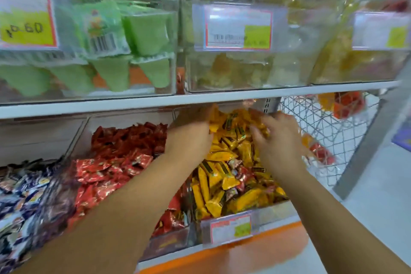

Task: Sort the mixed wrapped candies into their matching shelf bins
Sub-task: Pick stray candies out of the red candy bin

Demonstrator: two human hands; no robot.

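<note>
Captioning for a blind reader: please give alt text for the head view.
The left hand and right hand reach into a lower-shelf bin of yellow candies with a few stray red candies mixed in. To its left lies a pile of red candies; blur hides the grip.

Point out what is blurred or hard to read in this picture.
Head view: motion blur smears the right hand and the upper price tag, whose print is unreadable; the yellow candies nearest the camera are sharper; glare streaks the clear upper bins; lighting is even, no hard shadows.
</note>
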